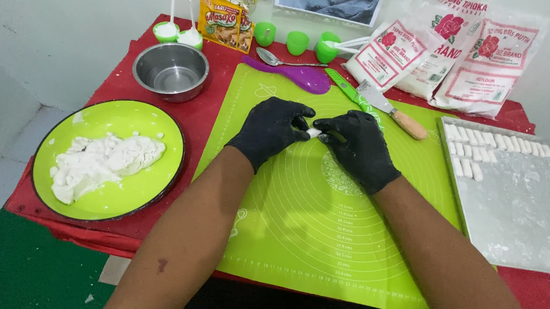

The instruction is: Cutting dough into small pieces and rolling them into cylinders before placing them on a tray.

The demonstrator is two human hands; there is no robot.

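Both my hands wear black gloves and meet over the green baking mat (296, 232). My left hand (270, 130) and my right hand (361, 147) pinch a small white piece of dough (314, 133) between their fingertips, just above the mat. To the left, a green plate (103, 201) carries a lump of white dough (99, 163). On the right, a metal tray (519, 214) dusted with flour has several shaped white dough pieces (479, 145) in rows along its far edge.
A steel bowl (170, 72) stands at the back left. A purple spoon (293, 73), a metal spoon (274, 59), a green knife (349, 89) and a wooden-handled scraper (392, 111) lie behind the mat. Flour bags (447, 50), seasoning packets (223, 21) and small green cups (298, 42) line the back.
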